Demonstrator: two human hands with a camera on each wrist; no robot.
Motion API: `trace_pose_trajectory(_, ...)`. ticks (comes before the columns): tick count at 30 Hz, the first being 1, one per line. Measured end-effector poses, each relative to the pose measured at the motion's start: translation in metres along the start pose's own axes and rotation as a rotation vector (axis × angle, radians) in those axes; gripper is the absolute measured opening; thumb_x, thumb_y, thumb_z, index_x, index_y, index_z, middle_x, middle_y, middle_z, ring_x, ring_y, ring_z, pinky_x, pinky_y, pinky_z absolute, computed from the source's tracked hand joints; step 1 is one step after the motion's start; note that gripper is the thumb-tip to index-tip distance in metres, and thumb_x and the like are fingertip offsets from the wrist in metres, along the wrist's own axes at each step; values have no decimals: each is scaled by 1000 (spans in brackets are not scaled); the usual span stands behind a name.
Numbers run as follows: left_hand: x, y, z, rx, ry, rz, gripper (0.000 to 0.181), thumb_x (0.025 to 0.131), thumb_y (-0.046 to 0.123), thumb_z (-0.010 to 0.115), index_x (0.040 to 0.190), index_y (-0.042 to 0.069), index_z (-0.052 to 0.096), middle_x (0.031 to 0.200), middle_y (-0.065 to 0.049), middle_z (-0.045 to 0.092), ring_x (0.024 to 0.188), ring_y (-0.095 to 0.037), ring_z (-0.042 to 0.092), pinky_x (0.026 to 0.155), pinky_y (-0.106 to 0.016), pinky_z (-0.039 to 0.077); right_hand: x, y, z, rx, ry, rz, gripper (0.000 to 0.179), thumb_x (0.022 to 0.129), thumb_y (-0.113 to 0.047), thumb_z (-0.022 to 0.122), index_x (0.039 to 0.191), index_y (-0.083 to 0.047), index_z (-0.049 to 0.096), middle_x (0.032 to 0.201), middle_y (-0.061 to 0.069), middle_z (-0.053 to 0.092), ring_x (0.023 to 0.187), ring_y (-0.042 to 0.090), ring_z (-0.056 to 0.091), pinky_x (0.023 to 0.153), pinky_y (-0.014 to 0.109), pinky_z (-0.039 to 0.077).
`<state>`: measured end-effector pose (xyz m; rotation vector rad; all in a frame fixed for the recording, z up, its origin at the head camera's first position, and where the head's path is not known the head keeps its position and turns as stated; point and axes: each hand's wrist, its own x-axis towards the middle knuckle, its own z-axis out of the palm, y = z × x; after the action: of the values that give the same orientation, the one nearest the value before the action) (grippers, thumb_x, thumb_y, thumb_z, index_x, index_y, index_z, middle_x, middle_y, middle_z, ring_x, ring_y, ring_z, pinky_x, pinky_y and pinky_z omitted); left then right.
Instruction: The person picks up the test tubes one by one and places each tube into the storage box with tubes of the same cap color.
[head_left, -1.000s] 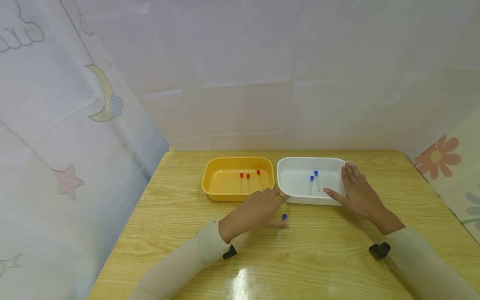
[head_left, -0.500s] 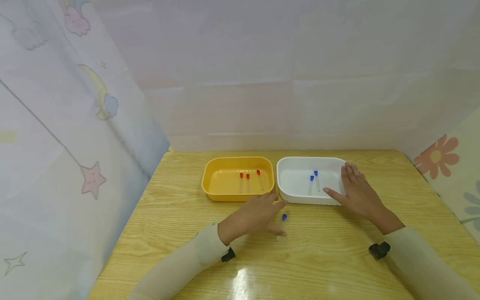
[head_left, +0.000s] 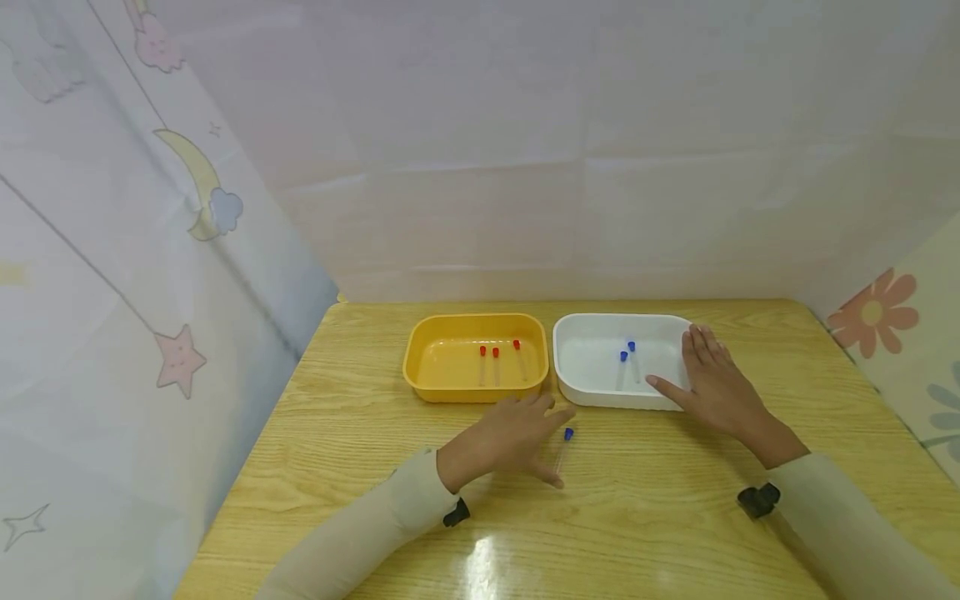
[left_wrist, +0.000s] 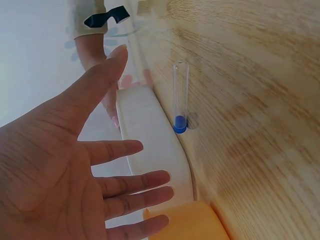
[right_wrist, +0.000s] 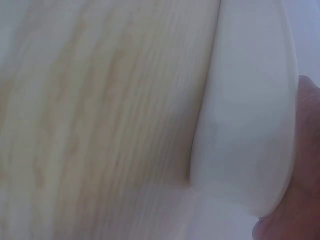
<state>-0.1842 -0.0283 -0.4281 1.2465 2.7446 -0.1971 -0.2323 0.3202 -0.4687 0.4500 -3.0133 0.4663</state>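
A clear test tube with a blue cap (head_left: 568,434) lies on the table in front of the trays; in the left wrist view the whole test tube (left_wrist: 180,95) shows. My left hand (head_left: 510,437) hovers beside it, thumb and fingers spread, holding nothing. The white tray (head_left: 611,399) holds two blue-capped test tubes (head_left: 623,357). My right hand (head_left: 716,387) rests on this tray's right end, fingers straight, thumb over the near rim. Only part of the right hand (right_wrist: 305,165) shows behind the tray wall in the right wrist view.
Left of the white tray stands a yellow tray (head_left: 450,395) with three red-capped test tubes (head_left: 496,353) in it. The wooden table (head_left: 637,517) ends at a pale cloth backdrop (head_left: 480,225) behind the trays. A black strap piece (head_left: 759,501) hangs below the right sleeve.
My left hand has drawn back slightly to the left, its fingers and thumb spreading wider and uncovering more of the table near the blue-capped test tube. The right hand stays put.
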Motion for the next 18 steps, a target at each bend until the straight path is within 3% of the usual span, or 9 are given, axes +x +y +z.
trace_pose_trajectory(5, 1, 2, 1, 43, -9, 12, 103, 72, 81, 69, 155, 26, 44, 139, -2, 52, 110, -13, 55, 81, -28, 49, 0, 0, 0, 2, 1, 1, 107, 100, -62, 48, 153, 17, 0, 162, 34, -9, 151, 48, -11, 120, 59, -6)
trace_pose_trajectory(18, 3, 5, 6, 104, -9, 26, 101, 71, 81, 70, 151, 24, 49, 127, 1, 56, 103, -10, 53, 68, -21, 45, -1, -1, 0, -5, 0, 0, 107, 101, -63, 48, 154, 17, 0, 162, 33, -10, 151, 49, -8, 120, 59, -6)
